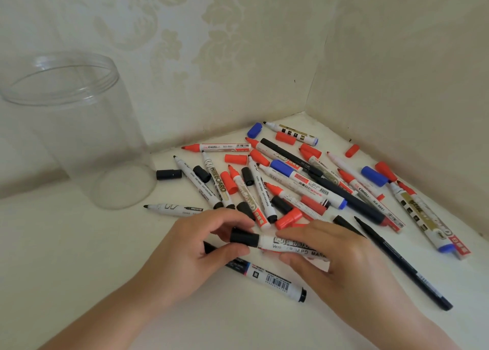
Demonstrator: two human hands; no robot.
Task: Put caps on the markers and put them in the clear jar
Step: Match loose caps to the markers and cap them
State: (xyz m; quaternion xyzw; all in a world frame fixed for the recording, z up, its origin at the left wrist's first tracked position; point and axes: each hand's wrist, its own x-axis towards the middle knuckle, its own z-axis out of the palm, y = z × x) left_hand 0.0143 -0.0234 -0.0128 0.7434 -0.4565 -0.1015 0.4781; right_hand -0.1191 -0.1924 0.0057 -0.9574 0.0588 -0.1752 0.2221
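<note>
Both hands are busy with one whiteboard marker held just above the table, to the right of the clear jar and nearer the person than it. The left hand pinches the black cap between thumb and fingertips, and the right hand has its fingers and thumb curled round the white barrel. The cap looks seated over the tip, though I cannot tell whether it has gone fully home. To my eye the capping of this one is being finished off: the two hands want to push straight toward each other along the barrel, cap and marker kept in line, until the cap stops, since a crooked push could leave it loose. The jar stands upright and open-mouthed, with nothing inside that I can see, so most of the job lies ahead. Right of the jar, toward the corner of the walls, lies a jumble of uncapped markers with loose red, blue and black caps scattered among them. One loose black cap sits just beside the jar's base. Another black-capped marker lies under the hands.
</note>
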